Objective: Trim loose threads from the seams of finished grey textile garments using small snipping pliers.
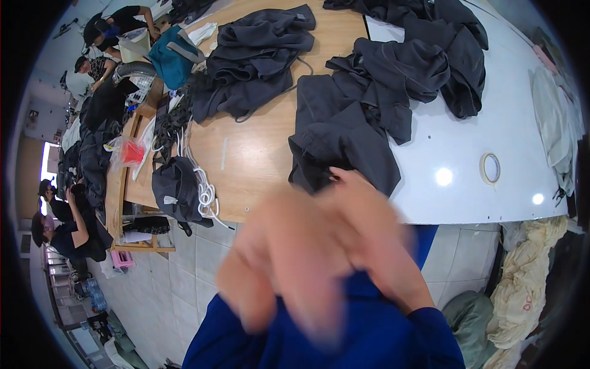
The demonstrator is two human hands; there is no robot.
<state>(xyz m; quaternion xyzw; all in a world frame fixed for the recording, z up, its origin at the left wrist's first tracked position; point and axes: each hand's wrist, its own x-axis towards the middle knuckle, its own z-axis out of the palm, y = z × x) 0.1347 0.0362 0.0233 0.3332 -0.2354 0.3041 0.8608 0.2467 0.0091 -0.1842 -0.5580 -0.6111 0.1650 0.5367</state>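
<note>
Touching the crumpled dark garment at the white table's front-left corner, the right hand may be pinching it; I cannot tell, nor read the blurred left hand's grip. Work looks unfinished, with other dark garments heaped toward the wooden table's far edge. The pale label on a dark bundle by its front edge is illegible; cream fabric bears a red marking.

Red marking on cream cloth bundle; white patch on dark cloth too small to read.
</note>
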